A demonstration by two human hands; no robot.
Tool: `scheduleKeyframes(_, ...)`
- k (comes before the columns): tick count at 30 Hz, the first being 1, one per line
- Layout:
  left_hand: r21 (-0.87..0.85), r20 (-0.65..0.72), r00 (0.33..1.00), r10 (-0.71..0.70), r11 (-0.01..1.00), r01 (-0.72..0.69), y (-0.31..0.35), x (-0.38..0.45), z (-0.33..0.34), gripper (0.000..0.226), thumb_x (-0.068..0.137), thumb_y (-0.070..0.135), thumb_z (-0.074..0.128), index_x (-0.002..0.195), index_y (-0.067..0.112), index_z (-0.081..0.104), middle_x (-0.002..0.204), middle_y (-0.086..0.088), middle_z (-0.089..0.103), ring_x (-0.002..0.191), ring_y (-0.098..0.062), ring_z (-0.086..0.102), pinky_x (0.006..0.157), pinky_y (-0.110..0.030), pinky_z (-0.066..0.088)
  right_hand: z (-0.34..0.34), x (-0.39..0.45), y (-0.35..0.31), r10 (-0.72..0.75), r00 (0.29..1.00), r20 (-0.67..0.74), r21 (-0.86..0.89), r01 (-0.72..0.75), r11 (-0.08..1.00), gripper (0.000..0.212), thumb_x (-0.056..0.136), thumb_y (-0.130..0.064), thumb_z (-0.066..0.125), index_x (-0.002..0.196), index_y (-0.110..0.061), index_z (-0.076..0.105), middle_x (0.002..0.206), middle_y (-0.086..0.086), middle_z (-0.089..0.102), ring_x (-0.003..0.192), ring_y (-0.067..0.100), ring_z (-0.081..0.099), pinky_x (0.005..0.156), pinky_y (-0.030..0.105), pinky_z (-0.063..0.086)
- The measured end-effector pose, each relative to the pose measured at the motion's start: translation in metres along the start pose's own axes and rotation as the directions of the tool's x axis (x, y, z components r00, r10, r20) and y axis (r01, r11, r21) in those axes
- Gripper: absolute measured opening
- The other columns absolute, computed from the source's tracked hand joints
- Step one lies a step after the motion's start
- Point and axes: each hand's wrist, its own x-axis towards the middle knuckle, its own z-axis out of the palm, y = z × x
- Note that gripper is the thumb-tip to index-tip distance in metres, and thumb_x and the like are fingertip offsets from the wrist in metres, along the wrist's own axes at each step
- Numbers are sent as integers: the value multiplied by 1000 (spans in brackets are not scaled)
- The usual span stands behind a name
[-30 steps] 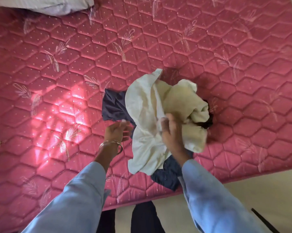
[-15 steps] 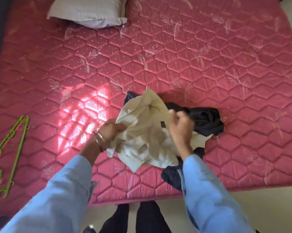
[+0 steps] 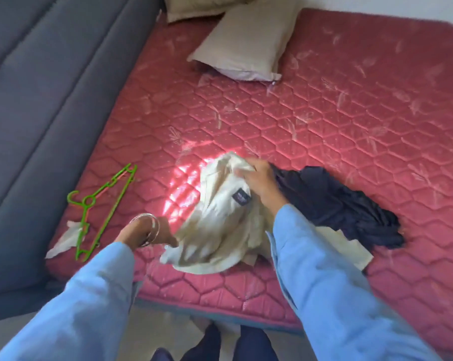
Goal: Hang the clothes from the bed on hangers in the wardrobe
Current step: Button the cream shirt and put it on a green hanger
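A cream garment [image 3: 220, 220] with a dark neck label lies bunched on the pink quilted mattress [image 3: 324, 121] near its front edge. My right hand [image 3: 260, 182] grips the garment's upper edge by the collar. My left hand [image 3: 155, 234], with bangles on the wrist, holds the garment's lower left edge. A dark navy garment [image 3: 337, 204] lies crumpled just right of my right hand, partly under the cream one. A green plastic hanger [image 3: 100, 207] lies flat on the mattress at the left, apart from both hands.
A grey sofa [image 3: 43, 105] runs along the mattress's left side. Two beige pillows [image 3: 249, 45] lie at the head of the bed. A pale cloth scrap [image 3: 64, 241] sits under the hanger's lower end. My feet stand on the floor below the mattress edge.
The view has swung left and up, bringing the hanger, sofa and pillows into sight. My hands have spread the cream garment wider, exposing its label; my left hand moved down and left.
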Motion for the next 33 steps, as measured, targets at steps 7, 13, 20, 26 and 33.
scheduleKeyframes(7,-227,-916,398,57,744,-628,8,-80,-104,116,53,56,81,144,4,31,140,-16,41,128,-30,39,103,-35,31,26,-30,-177,-530,760,376,-238,632,737,22,81,-10,62,98,-19,74,93,1,74,88,12,65,82,33,53)
scheduleKeyframes(13,266,-964,-124,236,813,-518,-11,-141,-175,53,71,60,63,103,19,72,108,-3,68,102,-27,63,88,-41,48,-4,-59,-276,-719,553,421,-440,817,372,46,69,-14,47,105,-24,75,96,2,74,90,17,64,81,34,52)
scheduleKeyframes(20,187,-982,-48,182,921,-342,-16,-241,-214,36,80,30,45,103,17,70,101,-12,71,97,-42,60,84,-46,48,-45,-59,-306,-649,680,341,-600,689,407,40,69,-12,76,104,-30,68,101,7,71,99,26,64,82,38,51)
scheduleKeyframes(26,125,-990,-101,102,959,-254,-11,-291,-211,37,84,15,49,117,26,64,109,-14,66,99,-43,60,84,-47,51,-80,-65,-275,-572,795,203,-684,533,498,28,82,-3,50,101,-16,66,107,21,63,109,37,55,75,35,43)
scheduleKeyframes(33,309,-932,238,274,943,121,-8,-313,-164,71,80,37,72,139,44,34,128,-6,40,100,-34,57,72,-42,50,-117,-89,-315,-810,579,-95,-695,544,470,60,77,15,45,131,-9,56,117,24,64,112,40,58,94,41,49)
